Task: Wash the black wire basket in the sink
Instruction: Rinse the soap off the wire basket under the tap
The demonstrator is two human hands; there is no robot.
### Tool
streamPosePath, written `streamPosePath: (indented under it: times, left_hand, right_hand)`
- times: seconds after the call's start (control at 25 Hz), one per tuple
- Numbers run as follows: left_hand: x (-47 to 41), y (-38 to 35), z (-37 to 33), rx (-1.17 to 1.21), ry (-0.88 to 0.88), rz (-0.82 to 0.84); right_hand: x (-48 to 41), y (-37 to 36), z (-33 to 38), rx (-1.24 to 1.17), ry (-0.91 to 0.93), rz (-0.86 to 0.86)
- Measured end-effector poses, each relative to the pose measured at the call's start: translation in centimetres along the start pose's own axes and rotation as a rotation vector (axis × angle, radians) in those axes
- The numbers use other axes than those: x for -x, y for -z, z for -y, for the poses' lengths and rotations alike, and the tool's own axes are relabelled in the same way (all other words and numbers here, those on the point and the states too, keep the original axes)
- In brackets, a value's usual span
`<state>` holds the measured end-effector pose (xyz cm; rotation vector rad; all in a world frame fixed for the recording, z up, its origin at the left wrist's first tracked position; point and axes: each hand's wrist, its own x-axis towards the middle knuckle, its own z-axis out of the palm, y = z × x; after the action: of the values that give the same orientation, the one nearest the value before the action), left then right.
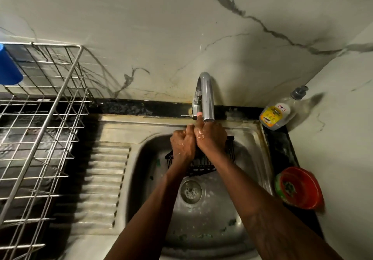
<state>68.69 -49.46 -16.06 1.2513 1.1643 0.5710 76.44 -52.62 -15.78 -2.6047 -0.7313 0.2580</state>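
Black wire basket point(203, 163) resting in the far part of the sink point(250, 136), under the tap point(205, 96), likely for rinsing. Left hand point(182, 143) fisted, right hand point(211, 136) wet beside it, touching; any grip on the basket impossible to tell.

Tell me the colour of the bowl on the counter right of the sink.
The bowl is red, with a green scrubber inside; the head view shows it.
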Motion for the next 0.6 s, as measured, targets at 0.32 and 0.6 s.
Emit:
streamPosePath:
  times: [0.32,0.6]
  left_hand:
    - [-4.4,2.0,3.9,-0.197,0.038,0.217]
    - [-4.0,2.8,3.6,0.02,0.189,-0.049]
  right_hand:
    - [2.4,-0.1,-2.4,0.242,0.417,0.102]
    - [1.3,-0.5,-1.2,0.361,0.2,0.1]
